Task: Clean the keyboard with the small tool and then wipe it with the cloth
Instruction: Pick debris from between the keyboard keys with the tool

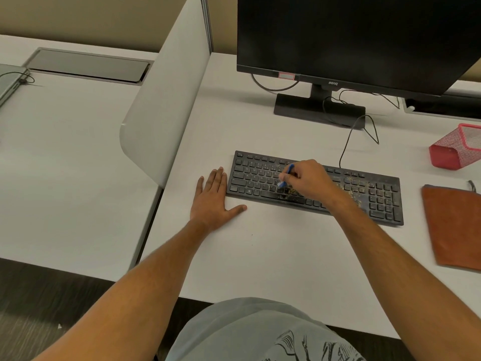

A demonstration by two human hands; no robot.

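A black keyboard [374, 194] lies on the white desk [273, 256], with yellowish crumbs on its space bar area and toward its right half. My right hand [308, 179] pinches a small blue brush [286, 175], whose white bristles touch the keys near the middle of the lower rows. My left hand [213, 201] rests flat on the desk, fingers straight, right against the keyboard's left end. An orange cloth [453, 227] lies flat on the desk to the right of the keyboard.
A black monitor [364, 37] on its stand [317, 108] sits behind the keyboard, its cables trailing on the desk. A red mesh basket [455, 149] lies at the far right. A grey divider panel [166, 108] separates this desk from the left one, where a laptop [10, 82] sits.
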